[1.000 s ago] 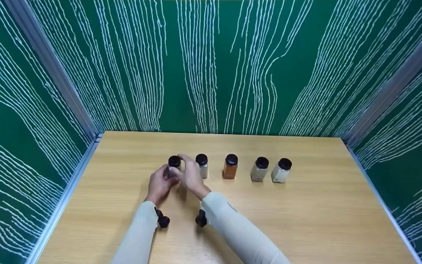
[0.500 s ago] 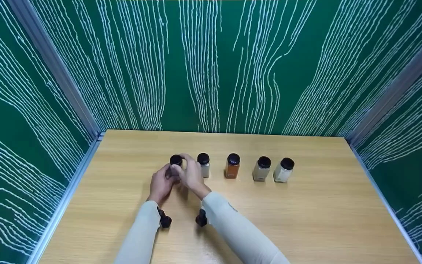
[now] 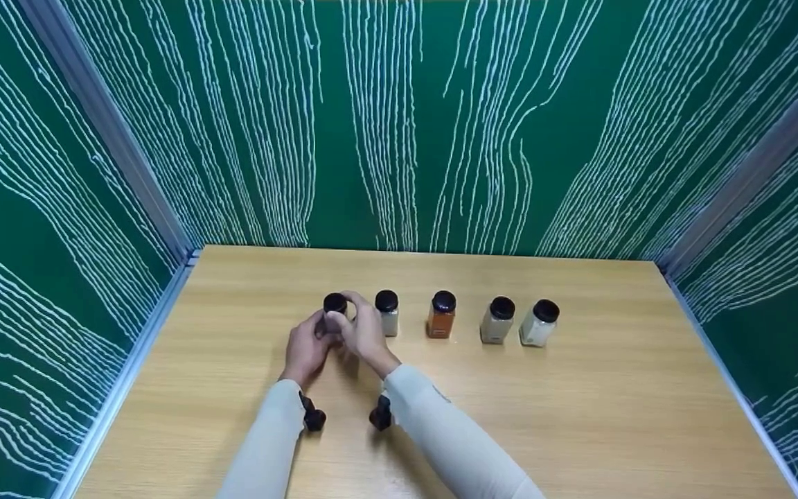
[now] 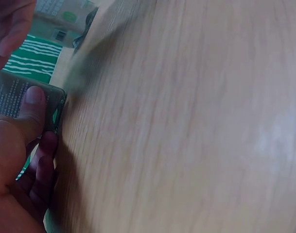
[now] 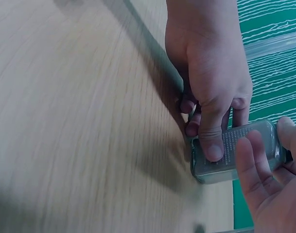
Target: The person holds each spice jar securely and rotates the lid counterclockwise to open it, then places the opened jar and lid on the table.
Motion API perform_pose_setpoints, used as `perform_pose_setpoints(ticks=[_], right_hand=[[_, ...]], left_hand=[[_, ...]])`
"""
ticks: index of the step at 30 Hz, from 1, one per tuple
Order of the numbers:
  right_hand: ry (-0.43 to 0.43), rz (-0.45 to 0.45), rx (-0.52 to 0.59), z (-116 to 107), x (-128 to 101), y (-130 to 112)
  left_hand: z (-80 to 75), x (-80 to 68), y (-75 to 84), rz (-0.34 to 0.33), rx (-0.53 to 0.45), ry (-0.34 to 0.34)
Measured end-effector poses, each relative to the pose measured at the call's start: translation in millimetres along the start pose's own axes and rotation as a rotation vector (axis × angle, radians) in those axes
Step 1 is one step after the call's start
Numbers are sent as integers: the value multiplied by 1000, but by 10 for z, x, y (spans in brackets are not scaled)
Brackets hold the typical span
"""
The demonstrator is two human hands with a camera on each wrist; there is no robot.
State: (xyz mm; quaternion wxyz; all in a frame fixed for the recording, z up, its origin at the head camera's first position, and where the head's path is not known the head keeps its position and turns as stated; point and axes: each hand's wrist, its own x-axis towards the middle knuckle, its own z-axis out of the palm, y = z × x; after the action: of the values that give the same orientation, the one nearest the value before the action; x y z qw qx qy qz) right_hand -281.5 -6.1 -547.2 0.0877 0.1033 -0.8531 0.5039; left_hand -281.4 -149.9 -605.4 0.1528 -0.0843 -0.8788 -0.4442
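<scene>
Clear, hard-walled jar [image 3: 334, 313] with a black cap [image 3: 334, 303], leftmost of a row of five, stands far-centre on the table [image 3: 579, 416]. I judge it light, rigid and smooth, likely slippery; best gripped on the flat sides below the cap. Left hand [image 3: 305, 350] has thumb and fingers curled round the jar's lower body. Right hand [image 3: 364, 333] pinches it up by the cap. Four more capped jars [image 3: 442, 315] stand in line to the right. Table is pale wood grain, walled by green panels [image 3: 399, 125] with white lines.
</scene>
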Motion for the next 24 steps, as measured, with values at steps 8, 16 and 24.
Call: perform_pose_setpoints(ticks=[8, 16, 24], right_hand=[[-13, -66, -36, -18, 16, 18], [-35, -41, -98, 1, 19, 3], [-46, -13, -197, 8, -39, -19]], left_hand=[[8, 15, 5, -16, -18, -16], [-6, 9, 16, -21, -37, -22], [3, 4, -20, -8, -25, -8]])
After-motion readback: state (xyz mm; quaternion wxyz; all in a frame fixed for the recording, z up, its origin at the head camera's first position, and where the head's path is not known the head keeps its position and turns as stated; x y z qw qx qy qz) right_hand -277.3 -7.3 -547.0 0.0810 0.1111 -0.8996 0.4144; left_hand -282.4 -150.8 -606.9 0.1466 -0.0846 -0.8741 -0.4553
